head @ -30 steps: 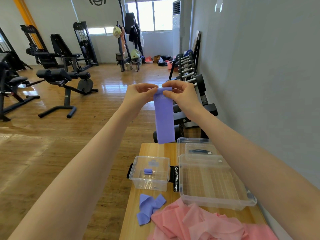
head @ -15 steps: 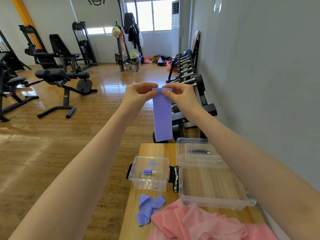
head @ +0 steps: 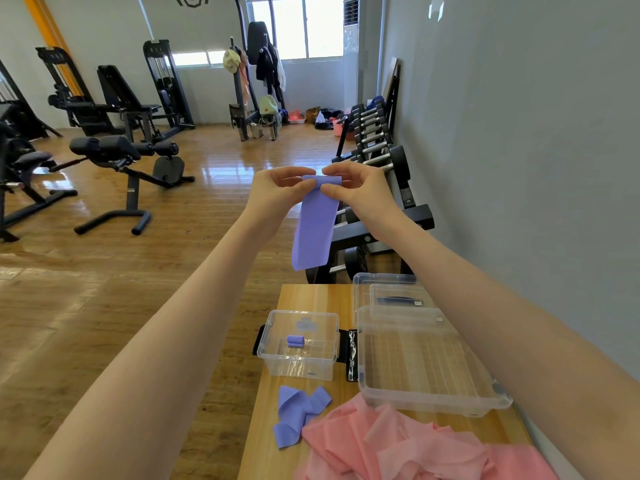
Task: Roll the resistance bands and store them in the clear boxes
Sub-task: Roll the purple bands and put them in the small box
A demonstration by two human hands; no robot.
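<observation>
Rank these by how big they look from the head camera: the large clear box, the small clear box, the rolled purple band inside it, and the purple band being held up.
1. large clear box
2. small clear box and held purple band: look about alike; the band hangs farther off, so unsure
3. rolled purple band, smallest

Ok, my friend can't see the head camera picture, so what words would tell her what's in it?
Two hands, left and right, pinch the top of a purple band held up in the air, its top edge starting to roll. On the wooden table below are a small clear box with one rolled band inside, an empty big box, a loose purple band and pink bands.
</observation>
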